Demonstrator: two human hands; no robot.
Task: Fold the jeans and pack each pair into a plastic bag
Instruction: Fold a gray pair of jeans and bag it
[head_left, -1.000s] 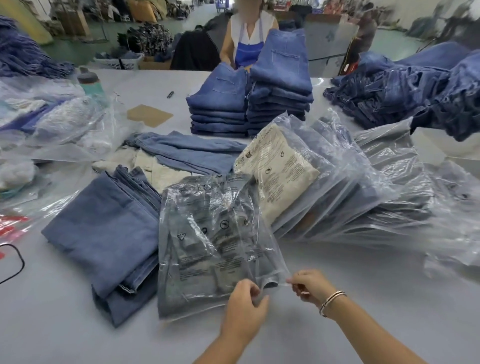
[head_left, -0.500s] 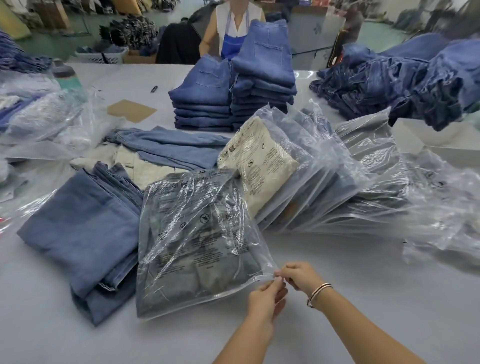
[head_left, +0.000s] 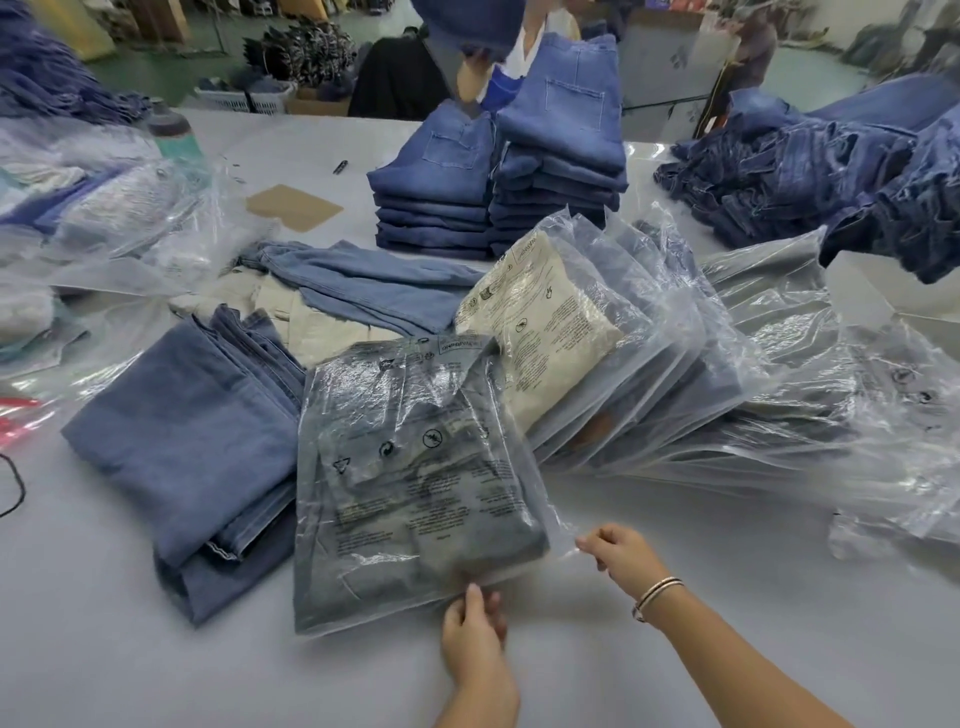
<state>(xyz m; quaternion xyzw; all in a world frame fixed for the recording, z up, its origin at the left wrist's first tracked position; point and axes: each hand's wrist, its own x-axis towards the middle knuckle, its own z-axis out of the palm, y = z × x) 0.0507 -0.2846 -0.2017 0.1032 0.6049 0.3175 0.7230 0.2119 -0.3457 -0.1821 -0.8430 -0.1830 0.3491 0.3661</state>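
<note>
Plastic bag (head_left: 415, 467) holding folded jeans lies near the tabletop's front edge, its open mouth pinched by the left hand (head_left: 475, 621) and right hand (head_left: 621, 553), and the slippery film could slide loose, leaving the seal crooked.

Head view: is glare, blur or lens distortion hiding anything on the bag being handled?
Head view: white glare streaks the bagged jeans, breaking up the printed warning text. The left hand and right hand at its near edge look slightly soft. Wide-angle bowing bends the table and the folded stacks at the far side. The background is blurred.
</note>
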